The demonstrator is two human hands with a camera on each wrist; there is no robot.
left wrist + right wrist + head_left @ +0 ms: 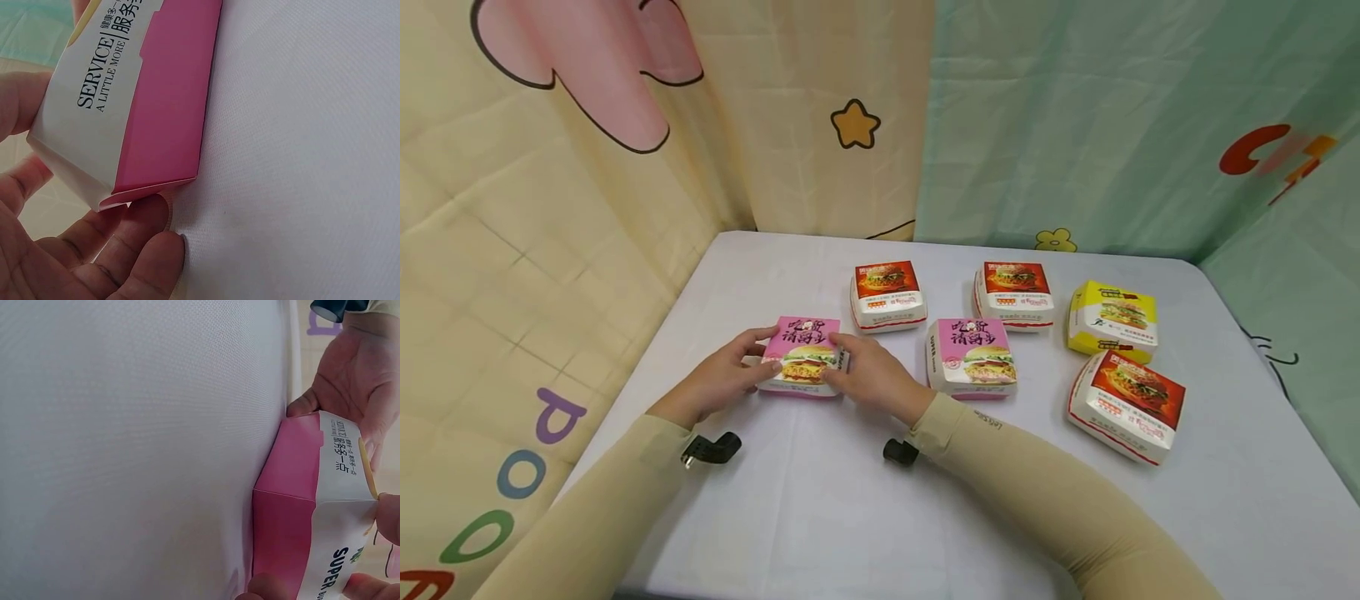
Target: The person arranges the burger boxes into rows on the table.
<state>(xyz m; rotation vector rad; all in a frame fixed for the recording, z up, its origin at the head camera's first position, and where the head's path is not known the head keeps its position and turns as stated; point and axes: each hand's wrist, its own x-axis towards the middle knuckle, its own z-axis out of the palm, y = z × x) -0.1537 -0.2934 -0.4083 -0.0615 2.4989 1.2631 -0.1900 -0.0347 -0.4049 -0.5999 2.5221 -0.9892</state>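
Together, the left hand (pixel 722 375) and right hand (pixel 880 379) have thumbs and fingers clamped on a pink-and-white burger box (pixel 805 358), at its nine and three o'clock sides, on the white-covered table (pixel 850 500). From that box, a red-topped burger box (pixel 888 296) sits near at two o'clock, a matching pink-topped burger box (pixel 972 358) at three. Farther out lie a second red-topped burger box (pixel 1015 296) between two and three, a yellow-and-white burger box (pixel 1114 321) around three and a third red-topped burger box (pixel 1127 404) just past three.

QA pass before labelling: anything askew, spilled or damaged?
Only a mild one: the front-right red-topped box is turned noticeably more than the yellow box behind it. No spill visible; the held pink box shows no obvious damage.
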